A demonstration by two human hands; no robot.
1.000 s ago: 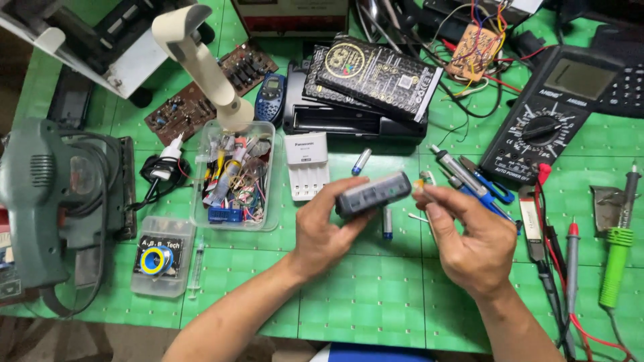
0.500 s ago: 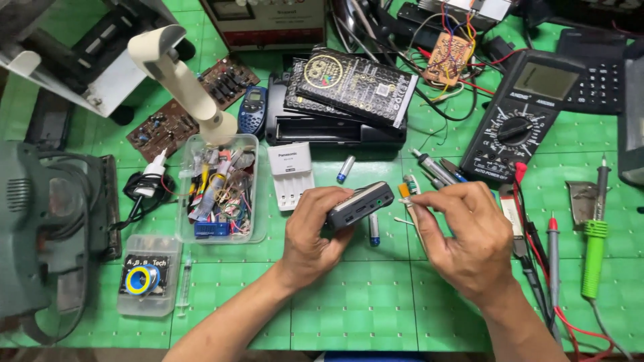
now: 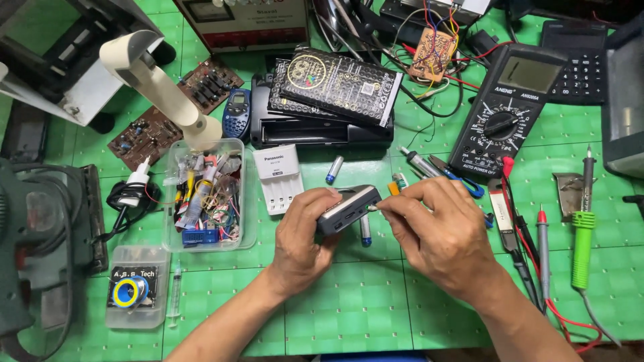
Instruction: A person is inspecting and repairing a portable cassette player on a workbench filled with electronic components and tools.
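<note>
Above green mat, left hand (image 3: 302, 234) grips dark, boxy device (image 3: 349, 209).

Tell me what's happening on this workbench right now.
A person sits at a green cutting mat crowded with electronics gear. The left hand grips a small dark device above the mat, and the right hand pinches something thin against its end; what it is I cannot tell. Loose batteries and a white charger lie just behind the hands. A multimeter sits to the right, a clear parts box to the left.
</note>
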